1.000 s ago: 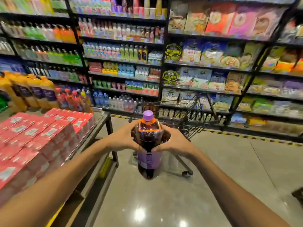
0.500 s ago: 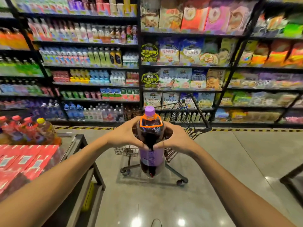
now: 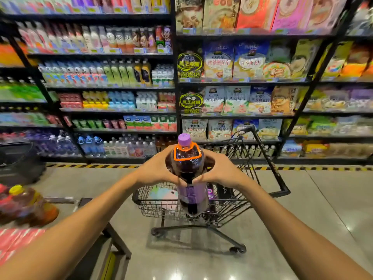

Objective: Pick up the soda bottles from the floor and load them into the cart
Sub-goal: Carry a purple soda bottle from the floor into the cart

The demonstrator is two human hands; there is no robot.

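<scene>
Left hand [image 3: 155, 168] and right hand [image 3: 224, 172] both curl round the shoulder of the bottle [image 3: 188, 162], thumbs nearly meeting in front. It hangs upright and seems to be over the basket of the cart [image 3: 153, 207]. Lower it straight down, base first. Let go only once it rests on the wire floor, or it may tip.

Tall black metal shelves [image 3: 175, 83] fill the back of the aisle, with bottled drinks [image 3: 123, 71] in the left bay and printed food bags [image 3: 250, 61] in the right. A yellow-and-black striped line [image 3: 323, 168] runs along their foot. The grey floor [image 3: 327, 209] is glossy and shows bright spots of reflected light [image 3: 350, 229]. At the left edge stands a low display stand [image 3: 119, 244] carrying red packs [image 3: 18, 239] and blurred bottles [image 3: 26, 205].
</scene>
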